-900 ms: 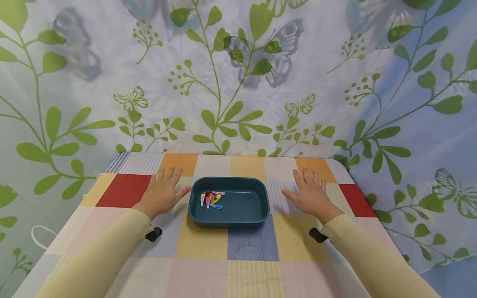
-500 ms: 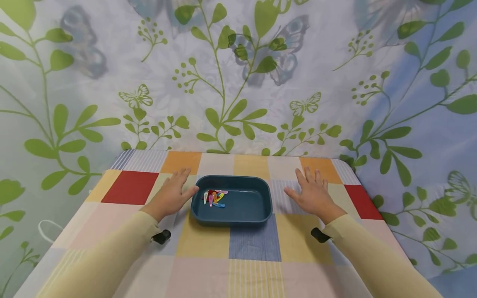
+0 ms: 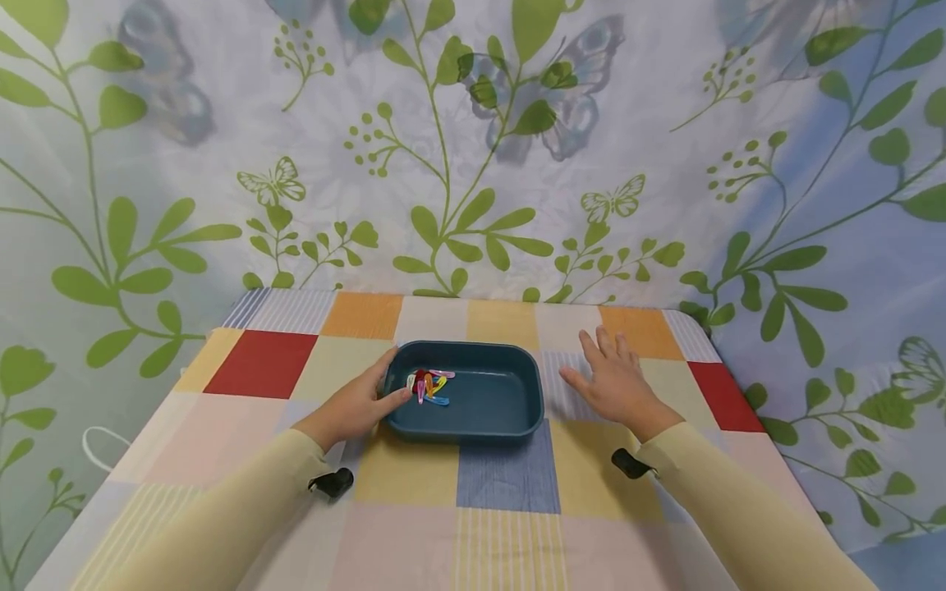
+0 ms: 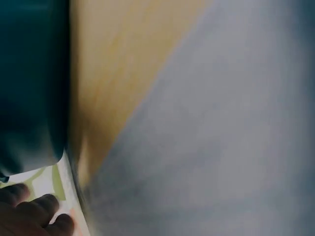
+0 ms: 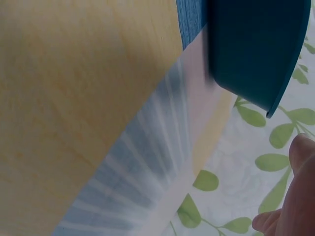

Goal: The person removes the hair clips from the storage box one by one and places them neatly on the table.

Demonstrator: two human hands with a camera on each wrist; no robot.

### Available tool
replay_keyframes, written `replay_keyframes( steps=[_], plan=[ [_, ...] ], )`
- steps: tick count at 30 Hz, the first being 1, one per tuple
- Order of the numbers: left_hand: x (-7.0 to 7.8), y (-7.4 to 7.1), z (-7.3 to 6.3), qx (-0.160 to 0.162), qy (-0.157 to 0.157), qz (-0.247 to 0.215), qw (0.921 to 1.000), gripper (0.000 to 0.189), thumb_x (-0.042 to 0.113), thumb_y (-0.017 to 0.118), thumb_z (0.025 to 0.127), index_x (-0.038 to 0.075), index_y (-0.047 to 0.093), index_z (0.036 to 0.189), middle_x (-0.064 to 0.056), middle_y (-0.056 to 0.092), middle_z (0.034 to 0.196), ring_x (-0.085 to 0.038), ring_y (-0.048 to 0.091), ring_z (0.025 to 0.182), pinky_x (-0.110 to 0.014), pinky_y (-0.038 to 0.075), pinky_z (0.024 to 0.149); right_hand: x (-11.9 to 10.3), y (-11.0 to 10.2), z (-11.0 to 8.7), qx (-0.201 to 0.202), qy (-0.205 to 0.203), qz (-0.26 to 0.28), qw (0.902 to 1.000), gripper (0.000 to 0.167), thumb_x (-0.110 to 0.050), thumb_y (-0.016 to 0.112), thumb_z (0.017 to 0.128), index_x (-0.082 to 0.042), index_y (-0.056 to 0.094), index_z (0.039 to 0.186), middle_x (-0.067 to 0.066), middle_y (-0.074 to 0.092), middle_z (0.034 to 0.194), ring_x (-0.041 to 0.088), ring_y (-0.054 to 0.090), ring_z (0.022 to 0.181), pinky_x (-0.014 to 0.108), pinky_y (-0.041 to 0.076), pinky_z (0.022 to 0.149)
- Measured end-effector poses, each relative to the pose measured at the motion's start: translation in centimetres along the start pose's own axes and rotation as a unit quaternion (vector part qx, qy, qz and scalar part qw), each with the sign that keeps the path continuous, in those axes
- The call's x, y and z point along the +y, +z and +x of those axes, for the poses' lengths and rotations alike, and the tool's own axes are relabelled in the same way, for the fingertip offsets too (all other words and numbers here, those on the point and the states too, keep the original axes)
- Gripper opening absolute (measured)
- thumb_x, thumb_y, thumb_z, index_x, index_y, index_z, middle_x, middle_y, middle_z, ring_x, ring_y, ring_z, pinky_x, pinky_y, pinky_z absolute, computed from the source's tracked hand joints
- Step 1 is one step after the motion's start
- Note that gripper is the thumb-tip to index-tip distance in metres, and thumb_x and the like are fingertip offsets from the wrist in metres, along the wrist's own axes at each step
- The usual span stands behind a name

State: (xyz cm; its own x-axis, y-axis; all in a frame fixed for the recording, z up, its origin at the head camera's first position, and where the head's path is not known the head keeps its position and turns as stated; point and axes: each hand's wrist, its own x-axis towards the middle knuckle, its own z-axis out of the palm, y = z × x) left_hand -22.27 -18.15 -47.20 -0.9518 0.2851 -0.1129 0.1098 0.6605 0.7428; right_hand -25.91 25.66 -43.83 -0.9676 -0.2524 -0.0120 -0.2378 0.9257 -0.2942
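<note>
A dark teal plastic tray [image 3: 480, 432] stands on the patchwork-covered table. In its left end lies a small pile of colourful snap hair clips [image 3: 436, 400], among them white, pink, orange, yellow and blue ones. My left hand [image 3: 355, 406] is at the tray's left end, its thumb overlapping the rim and its other fingers along the outer left side. In the left wrist view several fingertips [image 4: 47, 201] show just past the tray's corner. To the right of the tray, my right hand [image 3: 617, 386] is held with fingers spread, holding nothing.
Patchwork cloth [image 3: 399, 533] covers the table. A white curtain with green leaves and butterflies [image 3: 473, 230] hangs right behind the table's far edge and along both sides. A white cable loop [image 3: 103, 447] shows at the left edge.
My left hand has moved right, from beside the tray to its left rim. The right hand has stayed nearly in place beside the tray. The head view has shifted slightly.
</note>
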Motion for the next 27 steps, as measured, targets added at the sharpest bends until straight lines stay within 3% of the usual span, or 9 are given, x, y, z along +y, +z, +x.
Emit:
replay_keyframes(
  steps=[13, 20, 27],
  plan=[
    [0.1, 0.3, -0.3, -0.034, -0.025, 0.018, 0.9989, 0.099, 0.053, 0.066, 0.1, 0.032, 0.0, 0.171, -0.013, 0.019, 0.176, -0.042, 0.03, 0.158, -0.067, 0.032, 0.123, -2.2, 0.2, 0.7, -0.012, -0.04, 0.036, 0.9985, 0.083, -0.049, 0.05, 0.11, 0.004, 0.018, 0.166, 0.035, 0.008, 0.172, 0.061, 0.003, 0.157, 0.073, 0.01, 0.126],
    [0.4, 0.2, -0.3, -0.038, -0.036, 0.017, 0.9985, 0.101, 0.052, 0.068, 0.099, 0.033, 0.0, 0.171, -0.012, 0.019, 0.177, -0.042, 0.029, 0.159, -0.067, 0.03, 0.124, -3.6, 0.2, 1.3, -0.023, -0.045, 0.083, 0.9953, 0.081, -0.045, 0.053, 0.11, -0.002, 0.017, 0.168, 0.025, 0.009, 0.176, 0.054, 0.005, 0.16, 0.072, 0.019, 0.125],
    [0.4, 0.3, 0.0, -0.036, -0.041, 0.021, 0.9983, 0.103, 0.054, 0.07, 0.097, 0.035, 0.001, 0.17, -0.012, 0.019, 0.177, -0.041, 0.029, 0.159, -0.067, 0.03, 0.124, -5.9, -0.3, 1.8, -0.003, -0.089, 0.11, 0.9899, 0.074, -0.037, 0.061, 0.107, -0.004, 0.029, 0.165, 0.02, 0.023, 0.174, 0.045, 0.019, 0.161, 0.065, 0.026, 0.126]
  ],
)
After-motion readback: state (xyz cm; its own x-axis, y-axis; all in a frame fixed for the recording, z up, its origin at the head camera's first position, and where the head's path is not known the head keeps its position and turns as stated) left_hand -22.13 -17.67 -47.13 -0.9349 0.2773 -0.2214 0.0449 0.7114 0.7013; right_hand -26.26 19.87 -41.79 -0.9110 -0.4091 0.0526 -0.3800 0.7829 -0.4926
